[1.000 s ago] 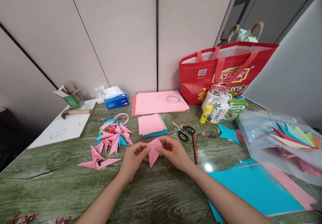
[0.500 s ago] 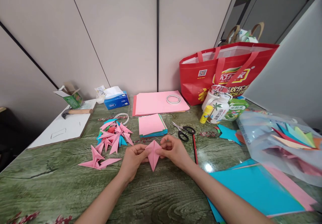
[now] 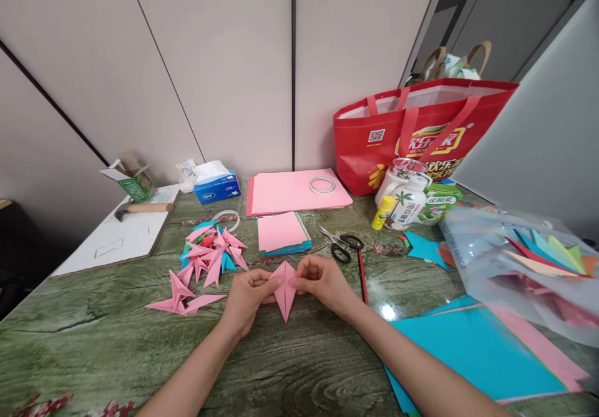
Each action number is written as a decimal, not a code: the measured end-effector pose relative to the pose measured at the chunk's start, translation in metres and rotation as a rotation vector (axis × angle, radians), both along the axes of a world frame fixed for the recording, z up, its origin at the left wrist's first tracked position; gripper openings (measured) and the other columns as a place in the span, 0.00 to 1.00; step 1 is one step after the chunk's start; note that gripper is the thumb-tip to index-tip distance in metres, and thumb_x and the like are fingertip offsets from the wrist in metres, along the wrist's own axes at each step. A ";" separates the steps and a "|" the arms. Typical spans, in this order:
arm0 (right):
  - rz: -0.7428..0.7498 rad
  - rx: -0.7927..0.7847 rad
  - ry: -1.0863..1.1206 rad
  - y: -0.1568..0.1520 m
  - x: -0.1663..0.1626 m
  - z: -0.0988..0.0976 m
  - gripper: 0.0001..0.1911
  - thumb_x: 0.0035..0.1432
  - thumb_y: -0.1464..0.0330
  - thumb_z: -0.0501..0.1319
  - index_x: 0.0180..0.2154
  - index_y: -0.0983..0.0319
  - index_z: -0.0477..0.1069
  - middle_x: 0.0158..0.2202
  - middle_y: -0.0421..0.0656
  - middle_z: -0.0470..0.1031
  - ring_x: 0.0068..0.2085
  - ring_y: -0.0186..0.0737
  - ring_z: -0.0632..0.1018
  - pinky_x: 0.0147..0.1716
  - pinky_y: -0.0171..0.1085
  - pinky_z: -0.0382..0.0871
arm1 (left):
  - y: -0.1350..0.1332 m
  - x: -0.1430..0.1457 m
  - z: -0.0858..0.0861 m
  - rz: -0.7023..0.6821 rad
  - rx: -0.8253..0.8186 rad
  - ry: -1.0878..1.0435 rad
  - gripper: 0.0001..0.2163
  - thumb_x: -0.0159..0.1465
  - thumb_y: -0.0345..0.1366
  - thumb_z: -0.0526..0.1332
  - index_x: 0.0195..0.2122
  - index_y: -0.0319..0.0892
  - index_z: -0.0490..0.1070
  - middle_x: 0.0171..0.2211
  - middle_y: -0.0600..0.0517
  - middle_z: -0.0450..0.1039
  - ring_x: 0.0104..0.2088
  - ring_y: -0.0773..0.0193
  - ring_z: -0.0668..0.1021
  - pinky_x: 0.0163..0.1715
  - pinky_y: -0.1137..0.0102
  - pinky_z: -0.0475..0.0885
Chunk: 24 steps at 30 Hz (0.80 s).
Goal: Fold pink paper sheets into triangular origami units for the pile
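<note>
Both my hands pinch a folded pink paper piece point(image 3: 284, 292), kite-shaped with its long point toward me, held just over the green wood-grain table point(image 3: 116, 342). My left hand point(image 3: 249, 299) grips its left side with closed fingers. On the paper's right side my right hand point(image 3: 322, 283) is also closed, thumb and fingers pressed on the fold. Just beyond my hands lies a small stack of square sheets with pink on top point(image 3: 282, 233). Left of them is a heap of folded pink and blue paper shapes point(image 3: 206, 258).
Black-handled scissors point(image 3: 344, 245) and a red pencil point(image 3: 362, 273) lie right of my hands. Large pink sheets with a tape ring point(image 3: 322, 184) sit at the back. A red bag point(image 3: 421, 130), bottles, a glue stick point(image 3: 382, 212), blue sheets point(image 3: 472, 351), a plastic pouch point(image 3: 528, 261), tissue box point(image 3: 216, 186) and hammer point(image 3: 140, 208) surround.
The pink piece has turned from tilted to upright and pressed narrower between my fingers. My hands have drawn slightly closer together.
</note>
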State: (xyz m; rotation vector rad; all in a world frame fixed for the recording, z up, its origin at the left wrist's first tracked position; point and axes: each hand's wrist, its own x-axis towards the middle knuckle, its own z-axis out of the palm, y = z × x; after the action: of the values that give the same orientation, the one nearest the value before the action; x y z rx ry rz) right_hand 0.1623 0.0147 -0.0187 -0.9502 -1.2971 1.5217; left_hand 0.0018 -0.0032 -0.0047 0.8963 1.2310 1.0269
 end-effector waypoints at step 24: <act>0.102 -0.050 -0.006 0.006 0.014 0.001 0.12 0.37 0.64 0.68 0.25 0.65 0.72 0.21 0.37 0.70 0.23 0.30 0.69 0.25 0.31 0.65 | 0.008 -0.012 0.009 -0.273 0.238 0.165 0.05 0.44 0.29 0.66 0.24 0.39 0.75 0.22 0.54 0.77 0.24 0.66 0.76 0.26 0.73 0.71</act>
State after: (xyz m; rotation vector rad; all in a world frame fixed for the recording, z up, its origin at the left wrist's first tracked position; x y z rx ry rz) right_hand 0.1758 0.0208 -0.0182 -0.9324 -1.3348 1.6374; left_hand -0.0101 0.0051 0.0042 1.3183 1.0974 0.9033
